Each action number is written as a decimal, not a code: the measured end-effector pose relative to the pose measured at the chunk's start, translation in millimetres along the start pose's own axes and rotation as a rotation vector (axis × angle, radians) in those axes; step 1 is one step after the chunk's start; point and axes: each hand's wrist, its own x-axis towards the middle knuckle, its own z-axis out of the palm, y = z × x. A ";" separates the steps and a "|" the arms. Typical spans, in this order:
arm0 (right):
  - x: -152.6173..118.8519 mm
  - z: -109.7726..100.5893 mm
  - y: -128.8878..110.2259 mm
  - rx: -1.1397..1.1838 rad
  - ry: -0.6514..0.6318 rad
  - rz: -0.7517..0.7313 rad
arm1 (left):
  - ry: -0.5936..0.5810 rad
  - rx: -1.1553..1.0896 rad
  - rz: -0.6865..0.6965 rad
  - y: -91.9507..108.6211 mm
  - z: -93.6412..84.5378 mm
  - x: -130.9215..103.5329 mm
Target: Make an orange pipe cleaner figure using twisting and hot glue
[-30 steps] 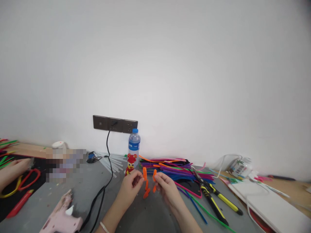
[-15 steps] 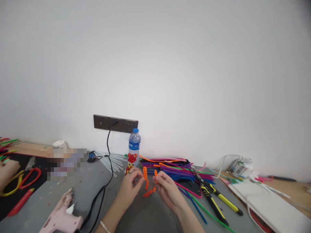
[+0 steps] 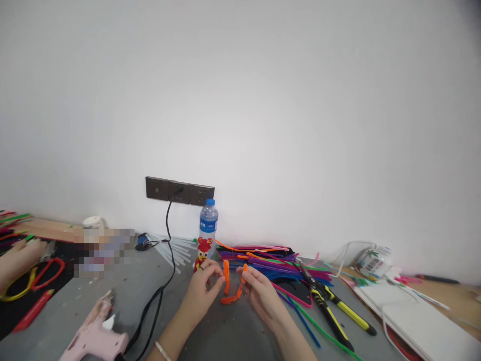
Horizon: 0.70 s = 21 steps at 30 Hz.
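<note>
An orange pipe cleaner (image 3: 227,284), bent into a rough U with folded ends, hangs between my two hands over the grey table. The fingertips of my left hand (image 3: 205,286) pinch its left side. My right hand (image 3: 259,291) grips the upper right end between thumb and fingers. Just behind my left hand stands a small red and yellow figure (image 3: 203,250) with big round eyes, partly covered by my fingers. A water bottle (image 3: 209,223) with a blue cap is upright behind the figure.
A pile of coloured pipe cleaners (image 3: 259,258) lies behind my right hand, with yellow-black pliers (image 3: 330,306) beside it. A pink glue gun (image 3: 95,338) and black cable (image 3: 161,291) are left. Farther left are scissors (image 3: 48,273) and another person's hand (image 3: 22,258). White paper (image 3: 417,316) lies right.
The right end of the orange pipe cleaner has tilted outward, and my right hand has shifted slightly. At the far left, the other person's hand has moved inward.
</note>
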 end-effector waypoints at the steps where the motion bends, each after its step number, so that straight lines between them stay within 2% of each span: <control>1: -0.1 0.3 0.6 -0.020 -0.007 0.000 | -0.005 0.007 0.002 -0.2 0.0 -0.2; 11: -0.5 -0.8 7.2 -0.185 -0.019 -0.015 | -0.049 0.003 -0.034 3.1 2.8 -1.8; 21: -2.1 -0.5 2.8 -0.237 -0.025 -0.042 | -0.032 0.017 -0.045 3.2 2.1 -2.1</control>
